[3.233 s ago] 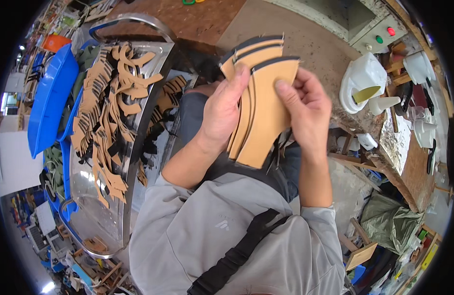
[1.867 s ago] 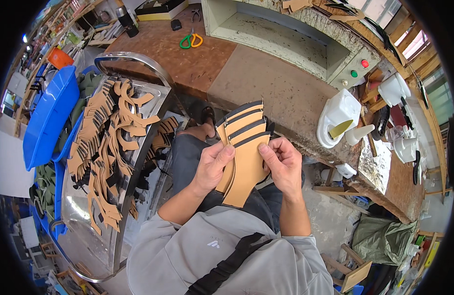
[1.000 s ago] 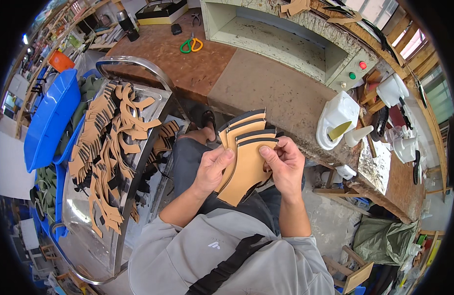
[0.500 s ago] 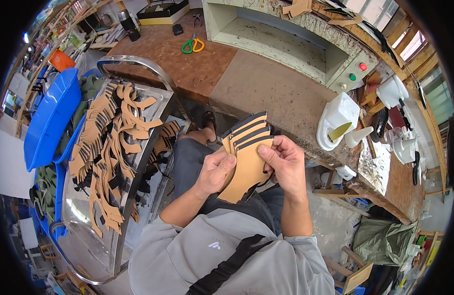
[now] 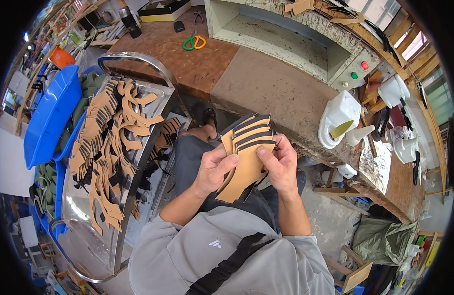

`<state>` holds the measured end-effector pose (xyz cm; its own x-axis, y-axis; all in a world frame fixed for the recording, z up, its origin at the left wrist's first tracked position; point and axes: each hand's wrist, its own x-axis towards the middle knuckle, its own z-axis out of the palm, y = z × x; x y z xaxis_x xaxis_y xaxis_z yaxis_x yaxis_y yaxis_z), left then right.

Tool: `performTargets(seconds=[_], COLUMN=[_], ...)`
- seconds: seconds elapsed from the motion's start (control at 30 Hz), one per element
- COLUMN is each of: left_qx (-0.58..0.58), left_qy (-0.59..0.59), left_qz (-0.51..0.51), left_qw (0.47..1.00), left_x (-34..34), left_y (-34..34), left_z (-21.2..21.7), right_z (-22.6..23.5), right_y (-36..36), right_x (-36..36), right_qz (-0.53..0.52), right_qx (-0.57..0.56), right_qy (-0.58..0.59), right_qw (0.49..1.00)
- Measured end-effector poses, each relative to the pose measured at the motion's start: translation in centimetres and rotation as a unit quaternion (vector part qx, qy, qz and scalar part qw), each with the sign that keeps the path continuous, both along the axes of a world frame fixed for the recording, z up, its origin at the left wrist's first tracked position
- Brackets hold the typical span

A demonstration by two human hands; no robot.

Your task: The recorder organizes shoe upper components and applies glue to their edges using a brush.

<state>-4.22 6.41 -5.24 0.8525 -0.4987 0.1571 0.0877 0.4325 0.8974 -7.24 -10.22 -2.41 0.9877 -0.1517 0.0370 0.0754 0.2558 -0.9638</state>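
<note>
Between my two hands, above my lap, is a fanned stack of tan, curved cut pieces (image 5: 241,169) with black edges along their tops. My left hand (image 5: 214,169) grips the stack's left side, thumb across the front piece. On the right side, my right hand (image 5: 280,162) pinches it with the thumb in front and the fingers behind, partly hidden. Several black upper edges show stepped one behind another. To the left, many similar tan pieces (image 5: 106,142) lie in overlapping rows and loose curls on a metal cart (image 5: 82,214).
Ahead runs a brown workbench (image 5: 266,81) with green-and-orange-handled scissors (image 5: 194,43) and a cream open-fronted box (image 5: 281,37). A white container (image 5: 339,118) with a yellow-green blade-like piece stands at right. Blue bins (image 5: 52,118) line the far left, beside the cart.
My right hand has shifted slightly left and inward on the stack. The top edges now show a little more spread.
</note>
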Motion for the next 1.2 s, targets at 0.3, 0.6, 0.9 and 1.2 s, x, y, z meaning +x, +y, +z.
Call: performTargets(seconds=[0.3, 0.6, 0.9, 1.2], left_qx=[-0.032, -0.007, -0.091, -0.086], left_qy=[0.033, 0.043, 0.122, 0.08], left_qz=[-0.002, 0.004, -0.051, -0.075], left_qw=[0.999, 0.999, 0.987, 0.99], left_x=[0.4, 0.1, 0.7, 0.8], left_y=[0.2, 0.2, 0.5, 0.1], left_z=[-0.4, -0.7, -0.7, -1.5], right_z=[-0.1, 0.7, -1.3, -1.8], right_y=[0.4, 1.1, -0.1, -0.1], right_x=[0.2, 0.2, -0.7, -0.8], right_qz=[0.001, -0.033, 0.028, 0.025], right_qx=[0.005, 0.041, 0.064, 0.036], right_qy=[-0.005, 0.025, -0.007, 0.002], right_qw=[1.0, 0.998, 0.998, 0.999])
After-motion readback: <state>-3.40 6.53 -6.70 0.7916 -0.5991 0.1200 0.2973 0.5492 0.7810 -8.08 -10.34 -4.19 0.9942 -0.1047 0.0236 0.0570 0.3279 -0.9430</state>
